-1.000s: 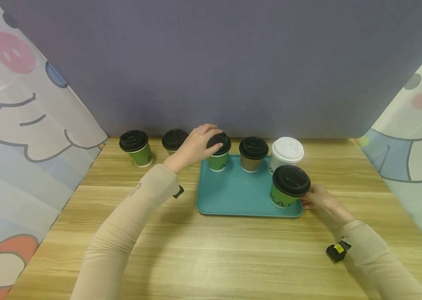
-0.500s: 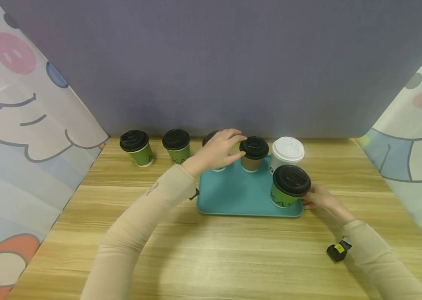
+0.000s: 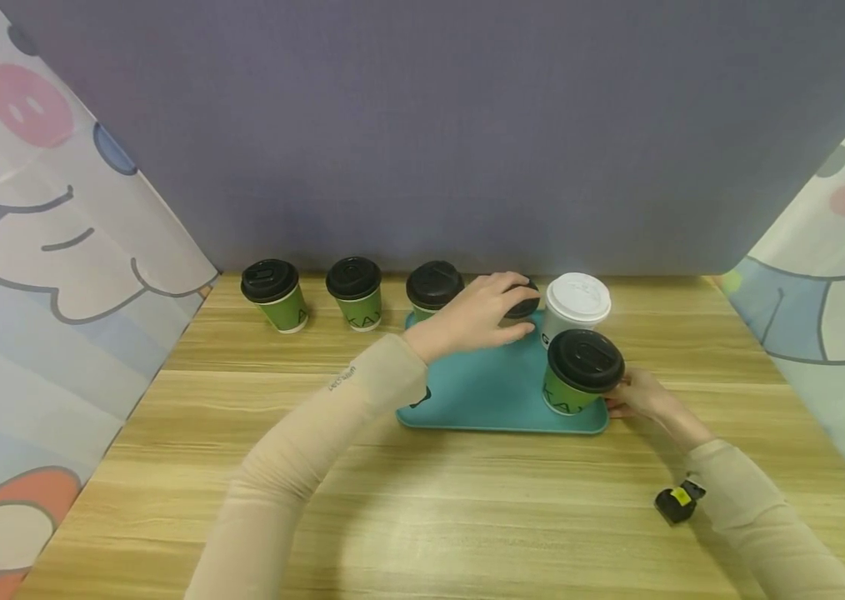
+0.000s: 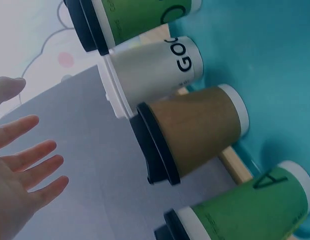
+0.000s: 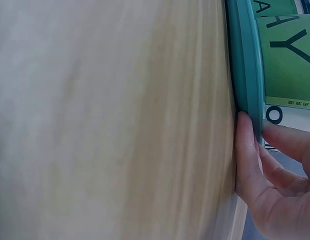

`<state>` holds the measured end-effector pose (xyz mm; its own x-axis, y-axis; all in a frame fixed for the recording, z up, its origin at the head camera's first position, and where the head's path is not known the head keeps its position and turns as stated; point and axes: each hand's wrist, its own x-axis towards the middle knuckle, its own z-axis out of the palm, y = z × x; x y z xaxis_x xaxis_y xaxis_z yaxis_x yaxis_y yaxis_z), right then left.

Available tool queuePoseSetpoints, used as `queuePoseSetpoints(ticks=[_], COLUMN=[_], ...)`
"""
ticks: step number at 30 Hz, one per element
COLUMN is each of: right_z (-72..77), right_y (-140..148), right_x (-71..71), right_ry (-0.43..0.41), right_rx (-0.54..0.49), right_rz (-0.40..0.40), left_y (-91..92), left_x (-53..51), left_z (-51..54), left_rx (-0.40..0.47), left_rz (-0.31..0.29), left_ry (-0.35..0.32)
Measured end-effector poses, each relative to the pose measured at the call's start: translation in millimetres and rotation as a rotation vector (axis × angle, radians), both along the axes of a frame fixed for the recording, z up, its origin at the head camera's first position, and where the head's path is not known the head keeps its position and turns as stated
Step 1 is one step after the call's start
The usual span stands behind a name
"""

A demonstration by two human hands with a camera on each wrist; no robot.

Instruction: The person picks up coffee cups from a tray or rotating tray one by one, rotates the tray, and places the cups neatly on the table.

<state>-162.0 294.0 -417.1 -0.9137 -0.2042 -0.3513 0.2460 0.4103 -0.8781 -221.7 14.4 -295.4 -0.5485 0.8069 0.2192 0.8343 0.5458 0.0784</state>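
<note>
Glare pales the table; wrist views look dimmer.

A small screened-off nook: a wood-grain bench runs back to a plain grey panel, and pale cartoon-printed sheets close in left and right. What kind of building surrounds it cannot be told.

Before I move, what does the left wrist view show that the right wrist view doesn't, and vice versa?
Only the left wrist view shows the brown cup and the left hand, fingers spread, not touching it.
Only the right wrist view shows the right hand, pinching the teal tray.
Both share the tray, green cups, wooden table and, likely, the white cup.
</note>
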Motion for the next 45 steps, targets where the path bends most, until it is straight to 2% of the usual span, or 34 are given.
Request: queuePoseSetpoints(ticks=[6, 16, 26, 33, 38, 45], right_z=[-2.6, 0.0, 1.8, 1.1, 1.3, 2.2], right_y=[2.7, 3.6, 2.8, 4.0, 4.1, 4.1], right_x=[-1.6, -1.0, 0.3, 0.1, 0.3, 0.4], right_ry=[-0.006, -0.028, -0.028, -0.017, -0.012, -0.001], right_rx=[-0.022, 0.008, 0.02, 0.037, 0.05, 0.05], right_rz=[-0.004, 0.002, 0.003, 0.027, 0.031, 0.051], left_y=[14.4, 42.1, 65.1, 75.8, 82.2, 88.8], left_x=[6.0, 16.3, 20.2, 21.3, 22.7, 25.6], left_z=[2.3, 1.3, -6.4, -13.9, -17.2, -18.9], left_rx=[0.0, -0.092, -0.151, -0.169, -0.205, -0.267], left_rz=[-0.044, -0.069, -0.101, -0.124, -0.125, -0.102], left_ry=[0.006, -0.011, -0.021, -0.083, -0.116, -0.122])
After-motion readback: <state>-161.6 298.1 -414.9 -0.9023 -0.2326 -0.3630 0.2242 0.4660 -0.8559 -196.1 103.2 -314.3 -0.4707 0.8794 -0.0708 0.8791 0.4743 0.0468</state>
